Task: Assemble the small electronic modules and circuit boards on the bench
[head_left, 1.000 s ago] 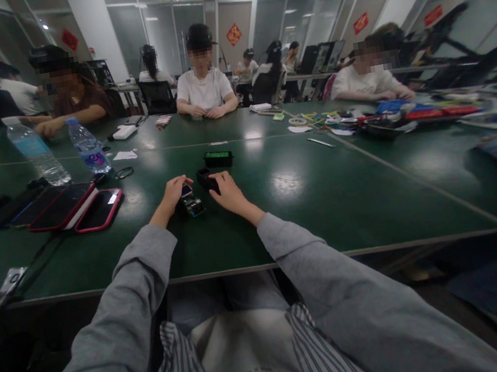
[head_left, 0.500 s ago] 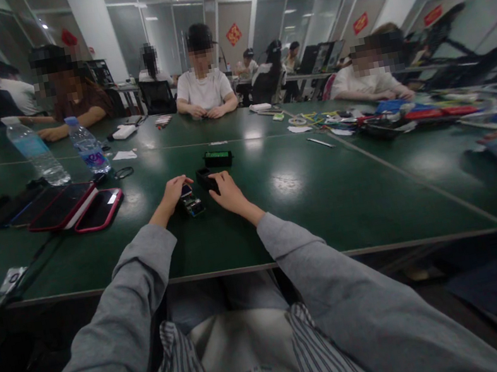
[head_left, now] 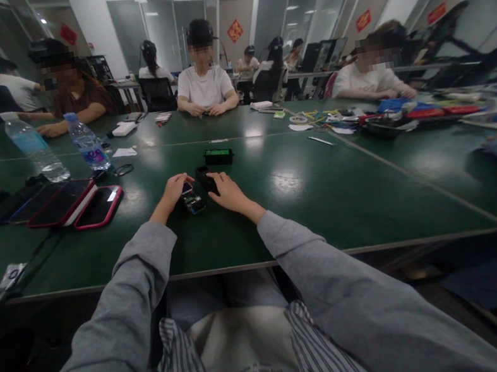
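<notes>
My left hand (head_left: pixel 172 191) rests on the green table (head_left: pixel 309 201) with its fingers on a small dark electronic part (head_left: pixel 192 203) that has a coloured board. Just to the right, my right hand (head_left: pixel 228 193) grips a small black box (head_left: pixel 205 177) at its near side. A second black box with a green top (head_left: pixel 218 156) stands a little farther away, untouched. Both of my arms wear grey sleeves.
Several phones in red cases (head_left: pixel 71 204) lie at the left beside two water bottles (head_left: pixel 37 149). Other people sit around the table's far side. Coloured tools and papers (head_left: pixel 385 117) are spread at the right. A white bag lies on my lap.
Almost nothing: both hands stay on the small parts; the view has shifted down slightly.
</notes>
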Demonstrator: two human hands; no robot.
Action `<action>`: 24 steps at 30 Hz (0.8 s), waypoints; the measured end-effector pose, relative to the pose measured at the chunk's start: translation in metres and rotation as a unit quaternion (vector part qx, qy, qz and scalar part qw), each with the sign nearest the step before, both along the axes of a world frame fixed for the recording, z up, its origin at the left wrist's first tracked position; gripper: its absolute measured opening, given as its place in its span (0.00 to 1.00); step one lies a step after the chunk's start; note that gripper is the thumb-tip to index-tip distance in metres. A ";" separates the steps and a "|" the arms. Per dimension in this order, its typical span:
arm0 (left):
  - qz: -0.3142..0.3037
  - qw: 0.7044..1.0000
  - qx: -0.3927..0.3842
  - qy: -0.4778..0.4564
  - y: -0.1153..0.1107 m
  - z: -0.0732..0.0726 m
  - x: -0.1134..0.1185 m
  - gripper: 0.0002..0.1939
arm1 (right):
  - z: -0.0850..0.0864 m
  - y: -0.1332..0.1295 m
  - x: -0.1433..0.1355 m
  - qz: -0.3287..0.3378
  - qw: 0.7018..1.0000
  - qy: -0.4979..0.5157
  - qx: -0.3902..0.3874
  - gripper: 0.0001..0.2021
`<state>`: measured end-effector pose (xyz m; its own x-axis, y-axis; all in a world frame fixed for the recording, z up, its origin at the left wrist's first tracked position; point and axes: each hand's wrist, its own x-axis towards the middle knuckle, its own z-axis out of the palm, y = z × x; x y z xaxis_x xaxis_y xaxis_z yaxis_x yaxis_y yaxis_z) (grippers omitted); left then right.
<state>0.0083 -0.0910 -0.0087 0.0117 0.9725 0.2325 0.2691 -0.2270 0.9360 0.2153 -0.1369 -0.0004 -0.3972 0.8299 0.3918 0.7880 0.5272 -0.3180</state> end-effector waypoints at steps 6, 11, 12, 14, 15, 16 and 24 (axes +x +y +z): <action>-0.018 1.000 0.009 0.014 -0.007 0.006 0.002 0.18 | -0.003 0.001 0.000 0.005 1.000 -0.006 0.003 0.29; -0.042 0.999 0.003 0.025 -0.013 0.011 0.006 0.17 | -0.003 0.002 0.001 0.007 1.000 -0.010 -0.002 0.29; -0.043 0.999 0.000 0.026 -0.013 0.011 0.006 0.17 | -0.003 0.002 0.001 0.008 1.000 -0.011 -0.004 0.29; -0.044 0.999 0.002 0.024 -0.012 0.011 0.006 0.17 | -0.003 0.002 0.001 0.008 1.000 -0.011 -0.005 0.30; -0.044 0.999 0.004 0.022 -0.012 0.010 0.005 0.17 | -0.003 0.002 0.001 0.008 1.000 -0.011 -0.005 0.30; -0.044 0.999 0.005 0.020 -0.011 0.009 0.005 0.17 | -0.003 0.003 0.001 0.007 1.000 -0.010 -0.004 0.30; -0.044 0.999 -0.006 0.013 -0.010 0.007 0.004 0.18 | -0.004 0.003 0.001 0.010 1.000 -0.013 -0.004 0.30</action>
<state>0.0121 -0.1007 -0.0021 0.1031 0.9702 0.2194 0.2732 -0.2397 0.9316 0.2164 -0.1337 -0.0039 -0.4240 0.8243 0.3752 0.7853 0.5410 -0.3012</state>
